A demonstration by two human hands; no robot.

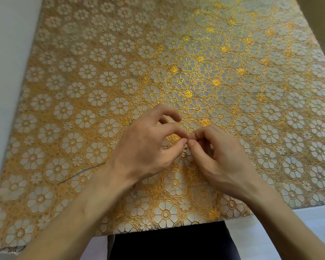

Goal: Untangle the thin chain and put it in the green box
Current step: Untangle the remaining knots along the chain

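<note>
Floral-patterned surface [195,62], gold blossoms on white, seen from above and filling nearly the whole view; dark clothing [173,243] at the bottom centre.

Near the front middle, two bare hands with fingertips [184,141] meeting. Left hand [144,147]: thumb and forefinger pinched together, the other fingers arched loosely above. Right hand [219,160]: thumb and curled fingers closed in a matching pinch. Each grip tight on a small glinting tangle of the thin chain [185,147], tip against tip, just above the surface.

Out from the right grip, one fine silvery strand running off to the right, flat on the surface, long axis roughly left to right. Beyond the left wrist, a faint dark line slanting down and left; chain or a mark on the pattern, impossible to tell.

Probably mid-untangling. Knot directly between the two grips, equally near both, so likely next a gentle easing apart along that left-right line. Some risk of tightening the knot with a hard pull.

No green box in view.
</note>
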